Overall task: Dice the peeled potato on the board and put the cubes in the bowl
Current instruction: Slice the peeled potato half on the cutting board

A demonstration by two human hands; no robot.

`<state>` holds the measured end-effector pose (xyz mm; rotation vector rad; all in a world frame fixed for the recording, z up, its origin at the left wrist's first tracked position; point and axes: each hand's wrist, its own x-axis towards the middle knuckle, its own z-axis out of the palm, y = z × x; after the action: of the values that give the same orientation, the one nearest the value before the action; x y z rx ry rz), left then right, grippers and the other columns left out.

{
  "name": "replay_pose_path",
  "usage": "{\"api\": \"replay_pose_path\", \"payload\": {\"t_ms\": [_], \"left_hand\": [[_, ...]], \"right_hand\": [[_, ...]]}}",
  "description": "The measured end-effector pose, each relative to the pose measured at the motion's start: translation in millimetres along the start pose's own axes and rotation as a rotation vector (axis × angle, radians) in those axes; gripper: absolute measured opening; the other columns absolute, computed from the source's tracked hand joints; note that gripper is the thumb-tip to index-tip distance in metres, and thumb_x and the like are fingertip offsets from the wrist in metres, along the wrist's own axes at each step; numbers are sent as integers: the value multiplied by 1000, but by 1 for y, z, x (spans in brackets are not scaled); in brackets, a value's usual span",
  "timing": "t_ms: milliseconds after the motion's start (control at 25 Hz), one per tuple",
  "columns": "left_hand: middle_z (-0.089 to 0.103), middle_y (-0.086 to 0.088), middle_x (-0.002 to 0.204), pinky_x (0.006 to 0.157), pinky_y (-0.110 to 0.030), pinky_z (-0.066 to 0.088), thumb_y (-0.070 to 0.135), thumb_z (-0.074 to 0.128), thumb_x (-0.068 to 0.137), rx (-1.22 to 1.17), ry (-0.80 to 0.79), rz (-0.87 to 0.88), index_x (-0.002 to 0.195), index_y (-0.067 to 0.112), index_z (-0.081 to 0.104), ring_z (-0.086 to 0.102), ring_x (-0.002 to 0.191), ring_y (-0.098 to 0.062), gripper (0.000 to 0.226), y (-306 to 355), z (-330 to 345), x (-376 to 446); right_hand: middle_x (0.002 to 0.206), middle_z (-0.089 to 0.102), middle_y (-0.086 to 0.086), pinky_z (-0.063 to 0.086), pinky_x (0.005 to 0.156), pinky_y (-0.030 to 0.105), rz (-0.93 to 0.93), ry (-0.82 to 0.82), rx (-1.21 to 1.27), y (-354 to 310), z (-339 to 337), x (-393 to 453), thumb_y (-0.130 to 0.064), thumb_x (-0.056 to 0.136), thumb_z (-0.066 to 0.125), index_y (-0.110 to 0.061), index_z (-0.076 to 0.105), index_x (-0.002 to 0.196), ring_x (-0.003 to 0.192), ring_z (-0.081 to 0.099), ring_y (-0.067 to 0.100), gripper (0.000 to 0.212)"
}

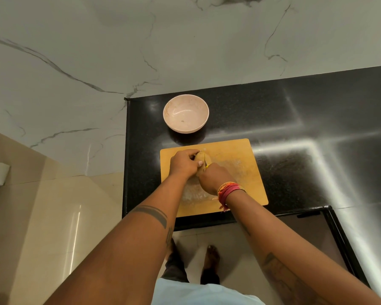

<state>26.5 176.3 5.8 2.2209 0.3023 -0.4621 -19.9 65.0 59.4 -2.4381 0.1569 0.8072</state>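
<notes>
The peeled potato (204, 159) lies on the left part of the wooden cutting board (240, 170). My left hand (183, 165) grips the potato from the left, fingers curled over it. My right hand (213, 178) grips a knife (206, 165) with a yellow handle; its blade stands in the potato, mostly hidden by my hands. A pale pink bowl (185, 113) sits empty on the counter just beyond the board's far left corner.
The board lies on a glossy black counter (295, 119) whose left edge and front edge are close by. A marble-patterned wall runs behind it. Below are a tiled floor and my feet (211, 258). A dark recess (312, 234) is at the counter's front right.
</notes>
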Motion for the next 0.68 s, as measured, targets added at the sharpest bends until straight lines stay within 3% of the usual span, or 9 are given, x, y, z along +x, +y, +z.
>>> {"api": "replay_pose_path", "payload": {"t_ms": [200, 360, 560, 680], "left_hand": [[68, -2, 132, 107, -39, 49, 17, 74, 93, -52, 36, -66, 133, 23, 67, 60, 123, -26, 42, -7, 2, 3], [71, -2, 125, 98, -44, 56, 18, 74, 91, -61, 31, -111, 127, 25, 71, 65, 113, -29, 37, -2, 4, 7], [71, -3, 124, 94, -44, 58, 15, 72, 93, -105, 8, -134, 128, 24, 71, 66, 108, -29, 36, 0, 2, 8], [71, -3, 125, 93, -46, 59, 14, 72, 93, -145, 18, -161, 128, 24, 71, 65, 109, -30, 36, -1, 3, 5]], "right_hand": [[116, 65, 22, 52, 85, 39, -23, 2, -41, -11, -5, 1, -18, 108, 34, -4, 55, 129, 100, 64, 35, 32], [117, 65, 22, 53, 86, 40, -26, -9, -76, -3, 2, -8, -21, 108, 35, -4, 53, 131, 103, 64, 36, 34], [97, 64, 13, 46, 72, 34, -24, 23, -14, -2, 6, 2, -26, 108, 38, -8, 56, 123, 83, 58, 28, 30], [77, 53, 4, 48, 70, 35, -36, 39, 4, -3, 10, 14, -27, 108, 36, -11, 54, 118, 74, 56, 24, 26]]}}
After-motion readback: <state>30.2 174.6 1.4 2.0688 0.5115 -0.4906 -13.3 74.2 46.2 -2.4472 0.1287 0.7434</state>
